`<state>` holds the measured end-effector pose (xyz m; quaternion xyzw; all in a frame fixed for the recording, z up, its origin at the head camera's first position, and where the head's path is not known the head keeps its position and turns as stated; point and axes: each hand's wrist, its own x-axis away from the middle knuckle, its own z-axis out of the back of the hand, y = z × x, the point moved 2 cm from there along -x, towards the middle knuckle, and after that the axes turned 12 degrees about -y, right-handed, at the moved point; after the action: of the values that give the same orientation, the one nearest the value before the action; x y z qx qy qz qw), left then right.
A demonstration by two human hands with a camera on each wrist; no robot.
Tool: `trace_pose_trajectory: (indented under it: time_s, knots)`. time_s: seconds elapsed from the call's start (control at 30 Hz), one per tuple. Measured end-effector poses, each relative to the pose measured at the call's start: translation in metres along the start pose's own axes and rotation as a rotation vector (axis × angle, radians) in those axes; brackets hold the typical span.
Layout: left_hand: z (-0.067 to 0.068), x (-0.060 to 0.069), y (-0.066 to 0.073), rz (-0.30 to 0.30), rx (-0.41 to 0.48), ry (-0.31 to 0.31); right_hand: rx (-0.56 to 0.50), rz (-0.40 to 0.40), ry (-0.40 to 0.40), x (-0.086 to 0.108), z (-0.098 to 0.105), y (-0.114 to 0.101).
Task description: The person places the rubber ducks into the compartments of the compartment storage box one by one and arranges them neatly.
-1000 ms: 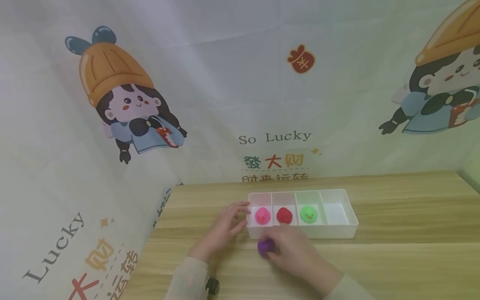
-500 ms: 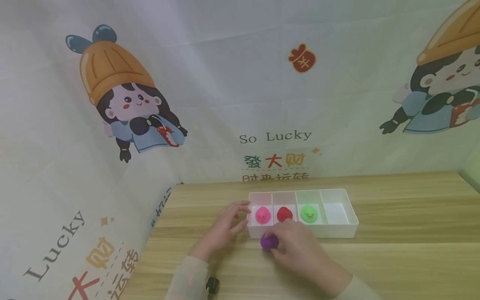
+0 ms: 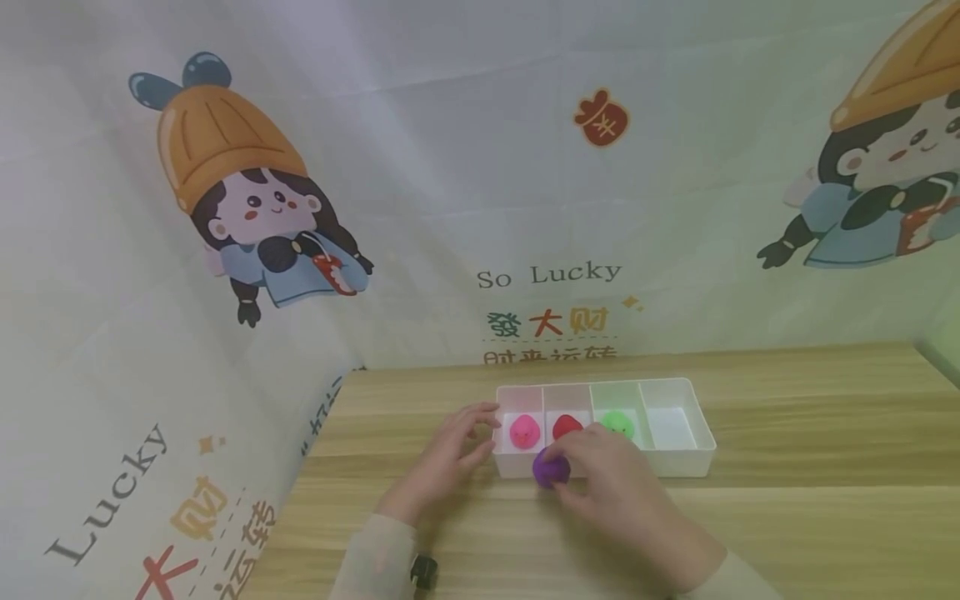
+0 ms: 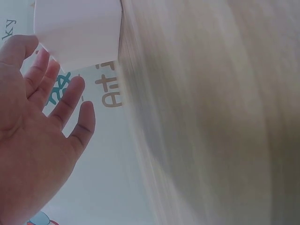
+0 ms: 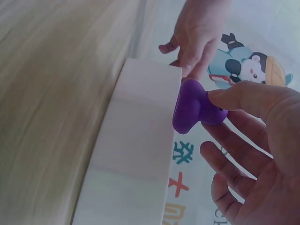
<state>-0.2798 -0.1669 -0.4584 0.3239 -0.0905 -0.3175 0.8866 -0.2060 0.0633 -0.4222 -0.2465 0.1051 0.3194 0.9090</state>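
My right hand (image 3: 611,479) pinches a purple rubber duck (image 3: 551,470) between thumb and fingers, held up at the front wall of a white divided tray (image 3: 645,464). The right wrist view has the purple duck (image 5: 190,110) close to the tray's upper edge. At the tray's left end, my left hand (image 3: 442,462) touches the rim with relaxed, spread fingers. From the left, the tray's compartments hold a pink duck (image 3: 524,432), a red duck (image 3: 567,427) and a green duck (image 3: 618,423). My right hand partly covers the red and green ducks.
The tray stands on a wood-grain table (image 3: 810,433), with its rightmost compartment bare. A small black object (image 3: 423,572) is by the left sleeve. Behind the table hangs a printed cloth (image 3: 450,167) with cartoon figures and lettering.
My right hand has carried the purple duck up and to the right, from in front of the tray to its front wall. My left hand stays at the tray's left end.
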Motion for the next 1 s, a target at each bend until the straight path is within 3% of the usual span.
trace_pose_trajectory:
  time_s: [0.67,1.0]
  knots:
    - [0.000,0.001,0.000,0.011,0.004,-0.005,0.104,-0.052,0.074,0.011,0.027,0.034]
    - [0.001,0.001,0.002,0.010,-0.003,0.000,0.086,-0.088,0.079,0.016,0.037,0.042]
